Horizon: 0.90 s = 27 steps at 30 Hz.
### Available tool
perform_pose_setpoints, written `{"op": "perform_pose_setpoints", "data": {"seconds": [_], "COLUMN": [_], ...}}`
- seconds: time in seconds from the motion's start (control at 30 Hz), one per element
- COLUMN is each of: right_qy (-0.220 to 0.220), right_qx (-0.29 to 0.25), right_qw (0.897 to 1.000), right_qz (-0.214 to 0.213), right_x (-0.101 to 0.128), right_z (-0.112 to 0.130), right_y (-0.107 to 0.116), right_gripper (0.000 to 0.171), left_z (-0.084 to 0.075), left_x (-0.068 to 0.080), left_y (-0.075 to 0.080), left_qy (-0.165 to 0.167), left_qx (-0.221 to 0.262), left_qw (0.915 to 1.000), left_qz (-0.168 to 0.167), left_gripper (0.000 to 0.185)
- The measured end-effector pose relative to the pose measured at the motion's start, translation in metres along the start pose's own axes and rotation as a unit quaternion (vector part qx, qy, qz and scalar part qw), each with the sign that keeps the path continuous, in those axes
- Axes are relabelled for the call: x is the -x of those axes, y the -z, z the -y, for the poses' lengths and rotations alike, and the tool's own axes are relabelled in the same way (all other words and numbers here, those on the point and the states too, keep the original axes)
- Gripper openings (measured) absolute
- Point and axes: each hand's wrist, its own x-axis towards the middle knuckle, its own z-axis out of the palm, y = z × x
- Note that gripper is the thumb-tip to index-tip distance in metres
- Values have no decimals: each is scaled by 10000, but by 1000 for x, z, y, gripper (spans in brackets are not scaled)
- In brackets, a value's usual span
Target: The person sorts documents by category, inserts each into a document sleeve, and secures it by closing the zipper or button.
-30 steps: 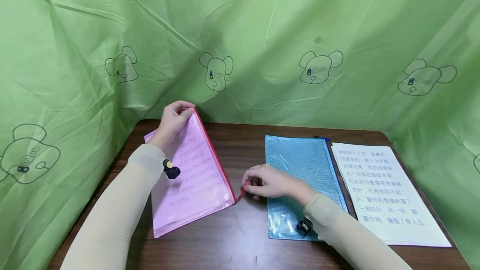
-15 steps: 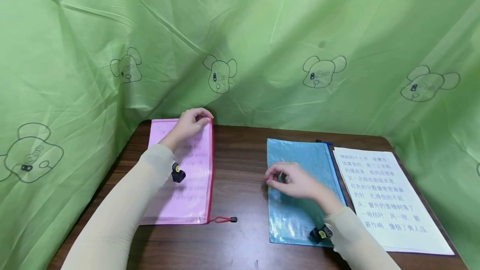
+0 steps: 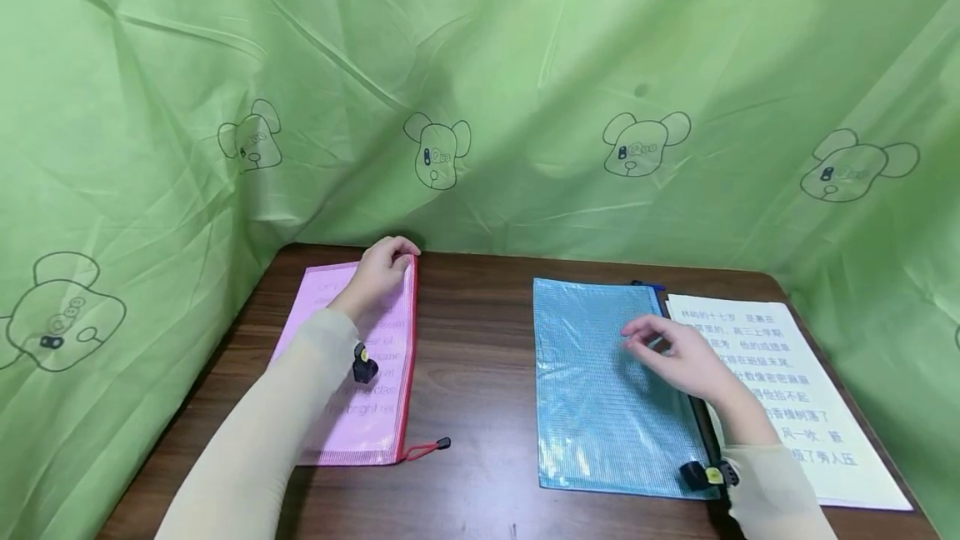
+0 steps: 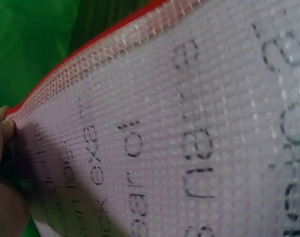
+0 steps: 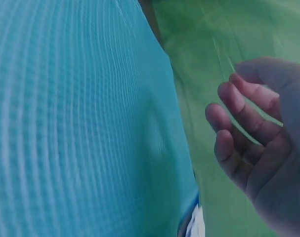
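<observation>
I count two zip pouches and one printed sheet (image 3: 780,390) of Chinese text. My left hand (image 3: 382,269) pinches the pink pouch (image 3: 352,373) at its far corner; the wrist view shows English print inside, unreadable. My right hand (image 3: 678,357) hovers loosely curled over the blue pouch (image 3: 600,390).

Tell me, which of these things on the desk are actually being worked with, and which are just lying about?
In hand:
- pink zip pouch, with a printed sheet inside; left hand grips its far corner
- blue zip pouch; right hand hovers over it, fingers loosely curled
- printed sheet, beside the blue pouch

Lying about:
- wooden table
- green cloth backdrop with bear drawings
</observation>
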Motion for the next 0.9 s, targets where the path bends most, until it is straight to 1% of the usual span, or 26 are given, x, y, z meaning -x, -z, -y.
{"op": "perform_pose_setpoints", "data": {"seconds": [0.1, 0.23, 0.37, 0.47, 0.57, 0.67, 0.77, 0.9], "right_qy": [-173, -367, -671, -890, -975, -1007, -1039, -1047], "right_qx": [90, 211, 356, 324, 356, 506, 703, 970], "right_qw": [9993, 9977, 9959, 9947, 9936, 9922, 9905, 9885], "right_qz": [-313, -527, -487, -403, -441, -530, -565, -497], "right_x": [12, 21, 24, 24, 25, 29, 37, 51], "right_z": [-8, -17, -22, -23, -24, -27, -33, -44], "right_y": [7, 14, 21, 27, 34, 43, 56, 77], "right_gripper": [14, 14, 18, 22, 23, 22, 23, 24], "left_z": [5, 12, 17, 14, -1, -27, -57, -99], "left_x": [2, 4, 5, 6, 7, 8, 8, 10], "left_y": [-2, -5, -9, -10, -11, -18, -37, -75], "left_qy": [95, 371, 378, 323, 303, 194, -11, -152], "left_qx": [72, 152, 11, -42, 74, 279, 527, 893], "left_qw": [9999, 9991, 9990, 9993, 9994, 9992, 9980, 9940], "left_qz": [-10, 141, 245, 188, 143, 207, 362, 610], "left_gripper": [21, 22, 22, 25, 27, 33, 42, 52]}}
